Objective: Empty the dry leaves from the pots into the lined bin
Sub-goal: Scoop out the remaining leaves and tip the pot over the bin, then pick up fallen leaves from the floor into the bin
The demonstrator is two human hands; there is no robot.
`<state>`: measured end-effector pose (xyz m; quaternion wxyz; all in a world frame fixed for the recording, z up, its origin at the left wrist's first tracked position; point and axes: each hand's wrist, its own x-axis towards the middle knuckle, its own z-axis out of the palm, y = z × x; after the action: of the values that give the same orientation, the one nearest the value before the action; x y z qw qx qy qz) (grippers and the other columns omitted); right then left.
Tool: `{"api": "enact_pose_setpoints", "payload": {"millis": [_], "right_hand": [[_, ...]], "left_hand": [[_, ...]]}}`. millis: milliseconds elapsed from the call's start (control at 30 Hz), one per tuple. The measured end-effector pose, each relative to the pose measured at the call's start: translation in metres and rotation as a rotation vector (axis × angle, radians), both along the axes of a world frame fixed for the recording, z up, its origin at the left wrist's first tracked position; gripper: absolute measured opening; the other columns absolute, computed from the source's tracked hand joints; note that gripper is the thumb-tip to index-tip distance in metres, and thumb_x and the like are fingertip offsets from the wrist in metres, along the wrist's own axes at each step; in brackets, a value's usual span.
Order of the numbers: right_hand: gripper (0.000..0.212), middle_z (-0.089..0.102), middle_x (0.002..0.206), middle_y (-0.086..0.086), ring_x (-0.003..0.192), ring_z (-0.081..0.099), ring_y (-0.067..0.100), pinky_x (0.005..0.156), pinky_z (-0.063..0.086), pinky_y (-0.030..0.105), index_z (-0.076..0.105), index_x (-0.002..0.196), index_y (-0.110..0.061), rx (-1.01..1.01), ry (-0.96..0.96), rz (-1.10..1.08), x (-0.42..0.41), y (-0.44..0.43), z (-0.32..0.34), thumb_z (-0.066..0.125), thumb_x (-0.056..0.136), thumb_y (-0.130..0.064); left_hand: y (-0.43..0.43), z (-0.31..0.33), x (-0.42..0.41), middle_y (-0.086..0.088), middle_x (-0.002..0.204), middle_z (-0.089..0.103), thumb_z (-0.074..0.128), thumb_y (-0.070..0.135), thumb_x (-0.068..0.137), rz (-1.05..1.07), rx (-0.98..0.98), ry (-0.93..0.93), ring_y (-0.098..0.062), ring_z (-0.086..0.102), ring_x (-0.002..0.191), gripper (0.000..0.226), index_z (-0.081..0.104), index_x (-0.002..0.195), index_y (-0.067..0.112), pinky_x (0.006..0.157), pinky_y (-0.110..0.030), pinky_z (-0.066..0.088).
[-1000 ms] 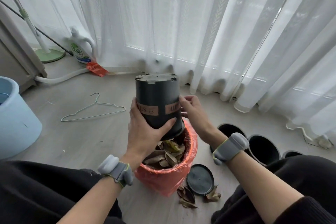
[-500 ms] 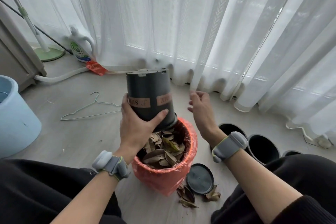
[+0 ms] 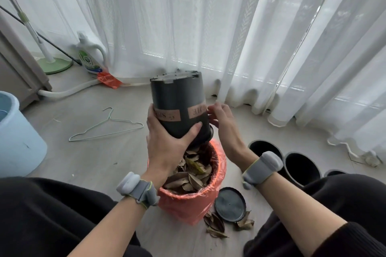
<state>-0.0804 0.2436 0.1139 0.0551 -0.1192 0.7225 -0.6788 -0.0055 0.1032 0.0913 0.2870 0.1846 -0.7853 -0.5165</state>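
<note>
Pot (image 3: 177, 96) stood inverted over bin (image 3: 188, 208), base toward 12 o'clock; left hand (image 3: 165, 144) gripped it, right hand (image 3: 226, 129) touched its 3 o'clock side with relaxed fingers (image 3: 213, 109).

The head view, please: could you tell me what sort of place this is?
Probably a room at home, by a window: sheer curtains reach the floor, with a detergent bottle and a hanger on it.

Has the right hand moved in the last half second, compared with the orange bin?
Yes. The right hand moved left, toward the orange lined bin, which stayed put, and now touches the side of the upturned pot.
</note>
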Motion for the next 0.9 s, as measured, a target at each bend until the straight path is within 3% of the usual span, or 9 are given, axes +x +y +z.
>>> {"api": "enact_pose_setpoints", "payload": {"millis": [167, 233, 333, 400, 467, 533, 633, 767, 900], "right_hand": [[0.023, 0.065, 0.099, 0.007, 0.096, 0.061, 0.021, 0.087, 0.051, 0.029, 0.062, 0.101, -0.014, -0.024, -0.055, -0.079, -0.022, 0.016, 0.01, 0.039, 0.102, -0.011], [0.038, 0.064, 0.108, 0.003, 0.103, 0.058, 0.016, 0.09, 0.047, 0.023, 0.061, 0.112, -0.015, 0.169, 0.083, -0.065, -0.025, 0.03, 0.007, 0.041, 0.088, 0.008], [0.05, 0.061, 0.118, 0.0, 0.107, 0.055, 0.005, 0.095, 0.042, 0.017, 0.057, 0.125, -0.013, 0.489, 0.253, -0.012, -0.02, 0.051, -0.006, 0.044, 0.082, 0.01], [0.038, 0.064, 0.108, -0.002, 0.088, 0.058, -0.007, 0.078, 0.045, 0.009, 0.056, 0.122, -0.015, 0.475, 0.221, -0.004, -0.019, 0.068, -0.013, 0.05, 0.089, 0.003], [0.03, 0.065, 0.1, -0.008, 0.079, 0.06, -0.009, 0.069, 0.046, 0.01, 0.055, 0.117, -0.023, 0.442, 0.151, -0.064, -0.017, 0.091, -0.017, 0.052, 0.093, -0.004], [0.022, 0.067, 0.098, -0.008, 0.087, 0.065, 0.001, 0.078, 0.055, 0.028, 0.056, 0.113, -0.023, 0.412, 0.041, -0.143, -0.012, 0.114, -0.025, 0.051, 0.095, -0.01], [0.019, 0.068, 0.102, 0.008, 0.097, 0.065, 0.028, 0.086, 0.054, 0.051, 0.06, 0.111, -0.013, 0.471, -0.086, -0.247, 0.0, 0.143, -0.039, 0.05, 0.097, -0.021], [0.021, 0.071, 0.081, 0.015, 0.06, 0.07, 0.026, 0.056, 0.059, 0.037, 0.062, 0.101, -0.005, 0.367, -0.401, -0.335, 0.02, 0.174, -0.074, 0.052, 0.096, -0.023], [0.024, 0.065, 0.062, 0.02, 0.04, 0.06, 0.025, 0.055, 0.06, 0.042, 0.061, 0.087, 0.005, 0.359, -0.694, -0.387, 0.033, 0.193, -0.125, 0.052, 0.09, -0.017]], "left_hand": [[-0.001, 0.007, -0.019, 0.009, 0.13, 0.049, 0.079, 0.074, 0.053, -0.072, 0.243, -0.03, -0.009, 0.054, 0.115, 0.109, 0.022, 0.138, 0.037, 0.093, -0.036, 0.053], [-0.001, 0.011, -0.026, 0.008, 0.126, 0.052, 0.079, 0.071, 0.056, -0.1, 0.39, -0.011, -0.004, 0.055, 0.112, 0.104, 0.024, 0.136, 0.034, 0.09, -0.024, 0.053], [0.015, 0.012, -0.031, 0.009, 0.12, 0.054, 0.074, 0.074, 0.059, -0.224, 0.466, -0.132, -0.005, 0.055, 0.109, 0.104, 0.027, 0.138, 0.025, 0.092, -0.024, 0.05], [0.026, 0.014, -0.032, 0.009, 0.119, 0.057, 0.067, 0.08, 0.06, -0.345, 0.479, -0.236, -0.009, 0.058, 0.109, 0.102, 0.034, 0.137, 0.023, 0.093, -0.029, 0.049], [0.038, 0.014, -0.036, 0.011, 0.119, 0.06, 0.056, 0.084, 0.068, -0.475, 0.491, -0.262, -0.006, 0.061, 0.106, 0.091, 0.043, 0.136, 0.025, 0.087, -0.023, 0.05], [0.051, 0.009, -0.041, 0.016, 0.116, 0.064, 0.043, 0.083, 0.077, -0.617, 0.471, -0.254, 0.002, 0.063, 0.101, 0.074, 0.051, 0.132, 0.034, 0.085, -0.02, 0.052], [0.067, -0.014, -0.05, 0.01, 0.11, 0.069, 0.039, 0.077, 0.084, -0.613, 0.39, -0.342, -0.009, 0.066, 0.099, 0.063, 0.063, 0.118, 0.029, 0.092, -0.036, 0.051], [0.083, -0.052, -0.061, -0.001, 0.106, 0.069, 0.05, 0.047, 0.095, -0.547, 0.309, -0.494, -0.012, 0.069, 0.081, 0.038, 0.061, 0.113, 0.016, 0.079, -0.033, 0.054], [0.087, -0.077, -0.061, 0.0, 0.106, 0.068, 0.052, 0.043, 0.093, -0.556, 0.183, -0.566, -0.017, 0.066, 0.094, 0.023, 0.058, 0.105, 0.023, 0.088, -0.038, 0.052]]}}
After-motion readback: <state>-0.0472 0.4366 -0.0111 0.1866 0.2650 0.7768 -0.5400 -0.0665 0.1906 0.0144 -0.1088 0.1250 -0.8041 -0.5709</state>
